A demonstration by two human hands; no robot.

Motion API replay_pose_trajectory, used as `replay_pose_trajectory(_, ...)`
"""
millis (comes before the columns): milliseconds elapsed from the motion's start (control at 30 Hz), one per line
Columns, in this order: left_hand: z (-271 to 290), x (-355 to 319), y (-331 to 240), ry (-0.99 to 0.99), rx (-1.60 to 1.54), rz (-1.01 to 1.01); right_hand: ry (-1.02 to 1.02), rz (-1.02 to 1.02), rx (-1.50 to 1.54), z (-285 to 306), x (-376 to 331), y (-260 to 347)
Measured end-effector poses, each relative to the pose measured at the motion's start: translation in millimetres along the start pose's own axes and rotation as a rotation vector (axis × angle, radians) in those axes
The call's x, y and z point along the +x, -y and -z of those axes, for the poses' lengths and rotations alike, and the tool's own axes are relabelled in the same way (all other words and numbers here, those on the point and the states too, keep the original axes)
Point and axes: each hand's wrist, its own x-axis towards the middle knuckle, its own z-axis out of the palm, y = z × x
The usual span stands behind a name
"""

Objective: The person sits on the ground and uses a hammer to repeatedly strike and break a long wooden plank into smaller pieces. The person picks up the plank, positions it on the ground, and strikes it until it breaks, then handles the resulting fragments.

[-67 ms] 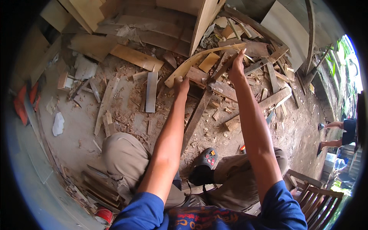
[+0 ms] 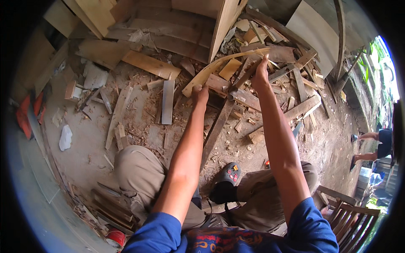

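A long curved wooden strip (image 2: 217, 64), pale and wider at its left end, spans the space between my two hands. My left hand (image 2: 200, 93) is closed at its lower left part, with the fingertips mostly hidden. At the thin, splintered right end, my right hand (image 2: 260, 75) holds the strip, one digit stretched up along the tip and the other fingers out of sight. Below the strip, a dark wooden beam (image 2: 217, 126) slants toward my legs. Short board offcuts, among them a yellowish block (image 2: 230, 68), lie just behind and under the strip.
Scrap wood (image 2: 295, 69) heaps up at the far right, beside an upright plywood panel (image 2: 225, 29). Shavings and offcuts litter the floor. An orange-handled saw (image 2: 26, 114) stands at the left. A slatted wooden chair (image 2: 352, 221) is near right; another person's legs (image 2: 366, 146) show farther right.
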Motion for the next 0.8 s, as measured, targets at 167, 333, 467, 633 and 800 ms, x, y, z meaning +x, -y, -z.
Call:
replay_pose_trajectory(167,11.5,-15.9,-25.4,0.032,-0.289,0.230,-0.004,-0.017,0.019,-0.3,16.3,7.8)
replay_pose_trajectory(333,16.8,-7.1,44.9,0.120,-0.165,0.117,0.004,0.030,-0.056,-11.9,21.9,12.9)
replay_pose_trajectory(467,17.2,-63.0,78.1,0.341,0.370,-0.053,0.000,0.119,-0.100,16.3,43.4,3.5)
replay_pose_trajectory(633,2.3,-113.6,112.4,0.450,0.643,0.012,0.080,0.083,-0.280,9.0,59.8,14.9)
replay_pose_trajectory(800,-18.4,-142.7,109.5,0.445,0.914,0.000,0.041,0.158,-0.741,22.7,91.2,26.8)
